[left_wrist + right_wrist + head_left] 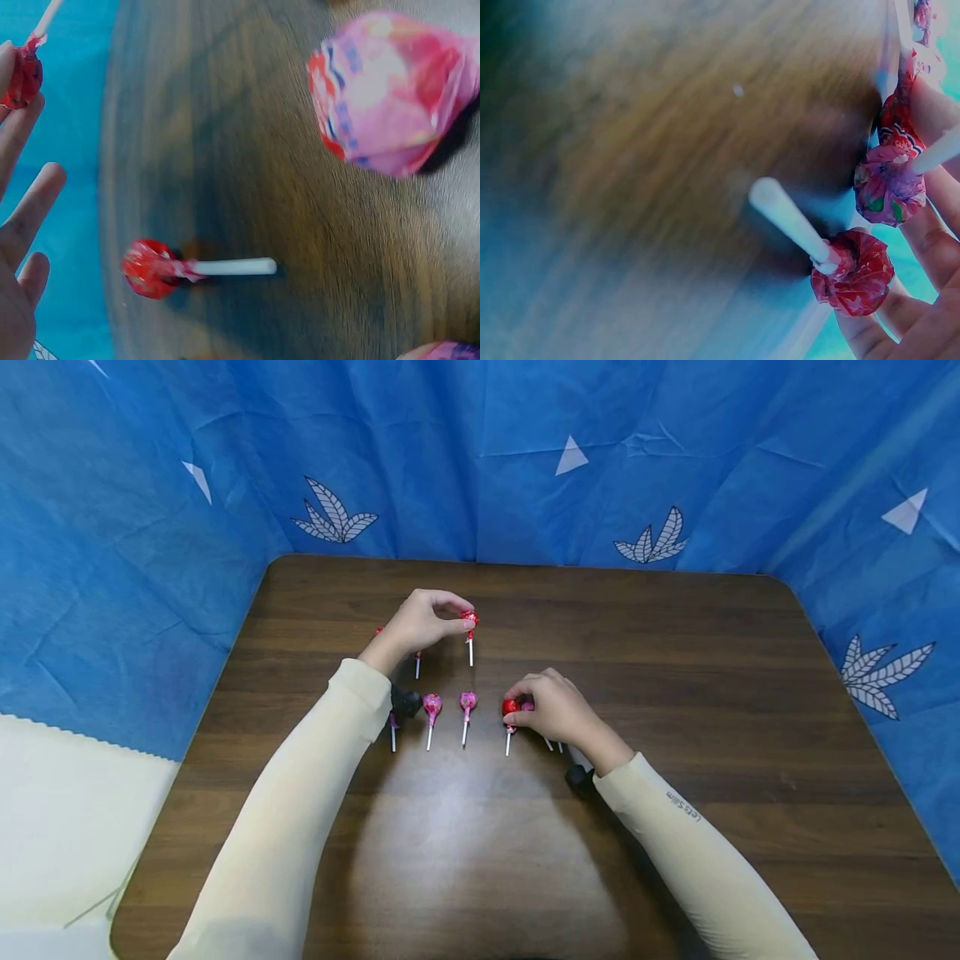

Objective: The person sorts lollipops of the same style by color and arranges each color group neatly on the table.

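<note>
My left hand (pixel 417 623) pinches a red-wrapped lollipop (pixel 470 618) by its head between thumb and fingertips, its white stick pointing toward me. In the left wrist view the other fingers are spread. Nearer and to the right, my right hand (pixel 557 708) pinches another red lollipop (pixel 510 707). Close by its fingers in the right wrist view are a pink-purple lollipop (pixel 889 187) and a red lollipop (pixel 853 274); whether they touch the hand I cannot tell. Beneath the left hand in its wrist view lies a red lollipop (pixel 150 268), partly hidden in the head view.
Two pink lollipops, one left (pixel 432 703) and one right (pixel 468 700), lie between the hands on the wooden table (pixel 675 652). A purple-wrapped one (pixel 393 725) is partly covered by the left wrist camera (pixel 407 702). Blue curtain (pixel 525 460) surrounds the table's back and sides.
</note>
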A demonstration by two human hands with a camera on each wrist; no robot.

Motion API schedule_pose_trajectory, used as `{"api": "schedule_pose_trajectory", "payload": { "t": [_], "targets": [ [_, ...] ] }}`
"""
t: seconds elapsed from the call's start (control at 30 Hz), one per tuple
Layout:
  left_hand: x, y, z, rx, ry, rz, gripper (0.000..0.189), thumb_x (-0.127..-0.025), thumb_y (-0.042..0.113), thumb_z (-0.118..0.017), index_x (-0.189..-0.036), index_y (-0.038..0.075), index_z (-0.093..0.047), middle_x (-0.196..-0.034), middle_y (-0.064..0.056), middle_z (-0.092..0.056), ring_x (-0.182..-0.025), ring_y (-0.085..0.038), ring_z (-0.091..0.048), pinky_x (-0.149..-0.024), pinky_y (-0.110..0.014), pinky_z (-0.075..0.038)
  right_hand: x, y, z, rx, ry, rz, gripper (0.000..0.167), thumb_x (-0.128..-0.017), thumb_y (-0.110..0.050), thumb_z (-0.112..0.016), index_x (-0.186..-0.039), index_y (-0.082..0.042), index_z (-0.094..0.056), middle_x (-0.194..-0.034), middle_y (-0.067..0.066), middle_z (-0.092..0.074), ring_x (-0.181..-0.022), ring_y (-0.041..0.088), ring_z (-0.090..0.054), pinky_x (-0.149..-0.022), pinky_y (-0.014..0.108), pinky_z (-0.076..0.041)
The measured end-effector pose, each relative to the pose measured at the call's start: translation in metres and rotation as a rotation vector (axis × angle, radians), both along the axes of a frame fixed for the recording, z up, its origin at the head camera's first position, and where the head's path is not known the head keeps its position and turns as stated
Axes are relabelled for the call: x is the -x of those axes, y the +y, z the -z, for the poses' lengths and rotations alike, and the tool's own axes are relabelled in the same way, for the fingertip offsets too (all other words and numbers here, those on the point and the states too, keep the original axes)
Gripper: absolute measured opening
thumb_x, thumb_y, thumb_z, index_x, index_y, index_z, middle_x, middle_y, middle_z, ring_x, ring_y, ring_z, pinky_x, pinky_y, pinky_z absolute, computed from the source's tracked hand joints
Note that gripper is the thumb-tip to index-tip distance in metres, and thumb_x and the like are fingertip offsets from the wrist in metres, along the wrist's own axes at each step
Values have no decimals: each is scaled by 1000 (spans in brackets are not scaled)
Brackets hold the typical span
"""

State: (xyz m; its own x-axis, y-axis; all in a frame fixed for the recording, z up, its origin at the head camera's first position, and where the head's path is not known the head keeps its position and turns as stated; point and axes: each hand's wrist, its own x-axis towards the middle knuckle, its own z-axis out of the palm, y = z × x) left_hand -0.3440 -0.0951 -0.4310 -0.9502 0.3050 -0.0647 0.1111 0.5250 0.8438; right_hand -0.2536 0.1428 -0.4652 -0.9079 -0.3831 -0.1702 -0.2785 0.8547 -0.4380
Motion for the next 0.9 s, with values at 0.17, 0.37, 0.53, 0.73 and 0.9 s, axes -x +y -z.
{"api": "schedule_pose_trajectory", "payload": {
  "t": [0.17, 0.37, 0.53, 0.73, 0.9],
  "targets": [
    [5, -2, 7, 57, -13, -28, 32, -89, 31, -75, -116, 15, -72, -114, -5, -70, -112, -23, -57, -103, -46, -38, 0, 0, 0, -2, -10, 9, 35, -83, -35, -80, -112, -17, -75, -116, 1, -72, -111, 25, -52, -98, 47, -42],
    [10, -2, 16, 180, 22, -33, 31, -88, 35, -76, -113, 18, -74, -111, -2, -73, -116, -22, -58, -111, -51, -19, 0, 0, 1, -3, -13, 16, 34, -83, -35, -81, -111, -17, -75, -115, 1, -72, -111, 25, -52, -100, 47, -41],
    [13, 0, 23, 226, 18, -30, 30, -87, 35, -77, -112, 19, -74, -111, -1, -73, -114, -22, -58, -110, -51, -18, -1, 1, 0, -1, -1, 9, 33, -83, -37, -80, -110, -18, -76, -114, -1, -72, -109, 24, -53, -98, 47, -42],
    [14, 5, 29, 296, 34, -14, 27, -87, 34, -77, -110, 20, -75, -110, 0, -73, -112, -23, -59, -107, -52, -17, -1, 1, 0, 6, 2, 5, 32, -83, -35, -80, -110, -19, -76, -113, -1, -72, -110, 24, -53, -98, 46, -42],
    [15, 7, 32, 325, 45, -13, 25, -87, 35, -76, -107, 20, -75, -106, 2, -74, -110, -23, -60, -105, -50, -17, 0, 2, 0, 3, 11, -3, 32, -83, -35, -80, -109, -19, -76, -112, -1, -73, -108, 24, -53, -97, 45, -43]
  ]
}}
